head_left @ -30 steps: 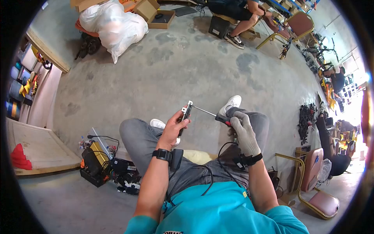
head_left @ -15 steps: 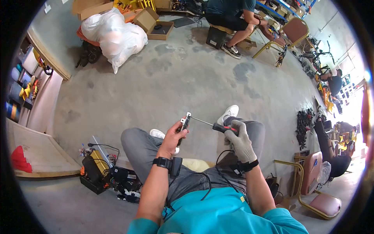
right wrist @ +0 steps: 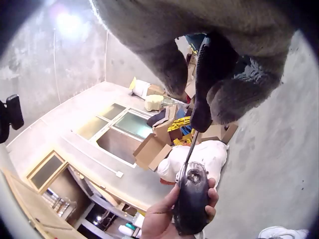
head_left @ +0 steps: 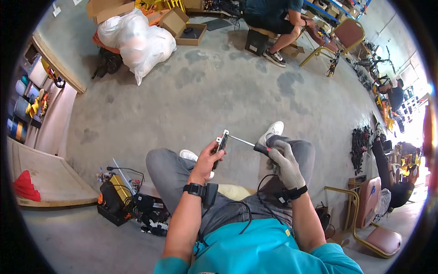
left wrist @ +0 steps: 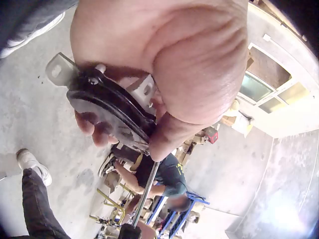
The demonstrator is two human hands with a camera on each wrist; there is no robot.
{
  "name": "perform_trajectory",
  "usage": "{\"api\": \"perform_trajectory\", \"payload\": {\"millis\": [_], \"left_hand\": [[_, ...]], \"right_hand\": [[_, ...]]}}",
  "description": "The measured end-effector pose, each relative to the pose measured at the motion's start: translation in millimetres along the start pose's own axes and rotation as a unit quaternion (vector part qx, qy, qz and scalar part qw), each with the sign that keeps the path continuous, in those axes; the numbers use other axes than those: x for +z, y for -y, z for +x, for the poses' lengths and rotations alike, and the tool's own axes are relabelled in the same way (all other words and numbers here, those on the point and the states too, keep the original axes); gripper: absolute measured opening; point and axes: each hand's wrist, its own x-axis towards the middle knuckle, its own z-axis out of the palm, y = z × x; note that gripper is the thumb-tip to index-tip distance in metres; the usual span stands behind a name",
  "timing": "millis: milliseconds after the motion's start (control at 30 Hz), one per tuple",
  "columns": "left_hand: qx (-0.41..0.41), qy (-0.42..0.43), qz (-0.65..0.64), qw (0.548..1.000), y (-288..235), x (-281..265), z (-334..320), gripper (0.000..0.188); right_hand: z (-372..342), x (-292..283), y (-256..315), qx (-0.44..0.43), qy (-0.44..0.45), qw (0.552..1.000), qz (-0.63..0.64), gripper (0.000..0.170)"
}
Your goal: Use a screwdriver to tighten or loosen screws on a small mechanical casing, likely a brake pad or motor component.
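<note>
My bare left hand (head_left: 207,160) grips a black rounded part (left wrist: 112,102) with pale metal tabs, fingers on one side and thumb on the other. In the right wrist view the part's smooth black face (right wrist: 192,209) shows, with a recess near its top. My right hand (head_left: 286,164) wears a grey knitted glove and holds a screwdriver (head_left: 261,149) by its black and red handle. The thin metal shaft (left wrist: 146,194) runs across to the part's upper end, its tip right at the part. In the left wrist view the thumb overlaps that tip.
Beside my left knee lies a heap of electronics and cables (head_left: 132,201). A folding chair (head_left: 365,210) stands to the right. White bags (head_left: 137,43) and an open cardboard box (head_left: 185,34) sit ahead on the floor. Another person (head_left: 273,23) sits at the far side.
The head view has shifted slightly, so both hands appear lower than a second ago. The gloved fingers have changed position on the screwdriver handle. The left hand still holds the black part.
</note>
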Motion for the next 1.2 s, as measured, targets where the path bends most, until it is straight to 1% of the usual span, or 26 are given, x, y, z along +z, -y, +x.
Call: {"api": "perform_trajectory", "payload": {"millis": [33, 67, 100, 167, 200, 267, 300, 367, 400, 467, 500, 567, 633, 700, 733, 767, 833, 900, 933, 967, 1000, 1033, 1067, 1100, 1167, 1200], "left_hand": [[-0.009, -0.002, -0.001, 1.000, 0.3, 0.5, -0.3, 0.057], [-0.009, 0.000, 0.003, 1.000, 0.5, -0.1, 0.0, 0.057], [-0.006, 0.002, 0.009, 1.000, -0.8, -1.8, 0.7, 0.058], [0.000, 0.007, 0.010, 1.000, -0.8, -2.5, 0.0, 0.058], [-0.003, 0.006, 0.009, 1.000, -0.4, -2.3, 1.3, 0.057], [-0.007, 0.006, 0.008, 1.000, 0.9, -2.9, 1.8, 0.057], [-0.006, 0.006, 0.009, 1.000, 0.2, -2.2, 1.5, 0.057], [-0.006, 0.008, 0.011, 1.000, -0.8, -0.5, 1.2, 0.057], [-0.006, 0.003, 0.010, 1.000, -0.5, -0.8, 0.8, 0.057], [-0.001, -0.001, 0.005, 1.000, -1.4, -1.3, 1.7, 0.057], [-0.003, -0.002, 0.004, 1.000, -2.4, -1.3, 1.6, 0.058], [-0.006, -0.005, -0.001, 1.000, 0.1, -0.8, -3.1, 0.058], [-0.014, -0.007, 0.009, 1.000, -2.4, -0.3, 0.6, 0.058], [-0.010, -0.008, 0.008, 1.000, -0.4, -0.5, -2.0, 0.058], [-0.004, -0.007, 0.009, 1.000, -1.0, -0.5, 0.4, 0.058], [-0.003, -0.004, 0.008, 1.000, -0.8, -0.5, -0.6, 0.058], [-0.006, -0.012, 0.007, 1.000, -1.2, 0.0, 0.3, 0.059], [-0.005, -0.006, 0.019, 1.000, -1.5, 0.0, -1.2, 0.056], [-0.013, -0.021, 0.022, 0.999, 0.2, -0.3, -1.1, 0.054], [-0.018, -0.018, 0.028, 0.999, -2.0, -0.7, -1.4, 0.054], [-0.007, -0.021, 0.024, 0.999, -3.5, 1.9, -2.5, 0.053], [-0.015, -0.032, 0.024, 0.999, 0.7, -1.0, -0.9, 0.054], [-0.023, -0.041, 0.010, 0.999, 0.1, -1.0, -0.3, 0.058], [-0.018, -0.043, 0.008, 0.999, -0.4, -0.6, -1.5, 0.058], [-0.012, -0.032, 0.010, 0.999, 0.6, -3.5, -1.0, 0.059], [-0.009, -0.026, 0.014, 1.000, 0.2, -3.0, 0.2, 0.059]], "right_hand": [[-6.4, 3.4, 7.7, -0.012, 0.010, 1.000, -0.008, 0.043], [-7.3, 1.5, 9.9, -0.047, 0.011, 0.996, -0.071, 0.045], [-14.4, 6.0, 25.7, -0.018, 0.008, 0.995, -0.094, 0.045], [3.6, -6.4, -0.3, -0.002, 0.025, 0.999, -0.038, 0.054], [8.1, -8.2, -1.8, -0.003, 0.027, 0.999, -0.038, 0.054], [11.6, -10.6, -3.0, 0.069, 0.019, 0.997, 0.010, 0.052], [10.3, -8.7, -2.4, 0.069, 0.018, 0.997, 0.010, 0.052], [4.4, -1.1, 0.4, 0.034, 0.020, 0.999, 0.024, 0.048], [-0.2, 1.1, 4.8, 0.034, 0.019, 0.999, 0.023, 0.048], [-6.2, 2.9, 16.6, 0.003, 0.029, 0.996, -0.087, 0.049], [-1.5, 0.0, 16.1, -0.002, 0.030, 0.995, -0.091, 0.049], [11.1, -10.1, -2.1, 0.043, 0.046, 0.998, -0.019, 0.052], [15.4, -4.7, 1.0, 0.039, 0.046, 0.998, 0.001, 0.050], [1.5, 2.6, 5.8, 0.023, 0.036, 0.999, 0.016, 0.047], [-0.3, 0.0, 6.2, 0.003, 0.043, 0.998, -0.034, 0.044], [-0.2, -2.1, 1.7, 0.001, 0.041, 0.999, -0.035, 0.044], [5.9, -6.6, -1.5, -0.045, 0.038, 0.995, -0.084, 0.050], [2.9, -2.9, 11.6, 0.032, 0.034, 0.999, -0.008, 0.049], [6.8, -6.2, 2.9, 0.024, 0.040, 0.999, -0.020, 0.050], [13.3, -11.0, -6.6, 0.014, 0.044, 0.998, -0.033, 0.052], [10.6, -9.3, -7.6, -0.014, 0.041, 0.998, -0.035, 0.054], [8.1, -7.8, -9.0, -0.041, 0.039, 0.998, -0.037, 0.057], [8.7, -10.7, -9.5, -0.057, 0.053, 0.995, -0.066, 0.059], [8.0, -11.0, -6.4, -0.040, 0.062, 0.995, -0.068, 0.059], [8.5, -9.9, -4.8, 0.003, 0.045, 0.998, -0.039, 0.054], [10.4, -11.8, -3.6, -0.003, 0.040, 0.999, -0.036, 0.054]]}}
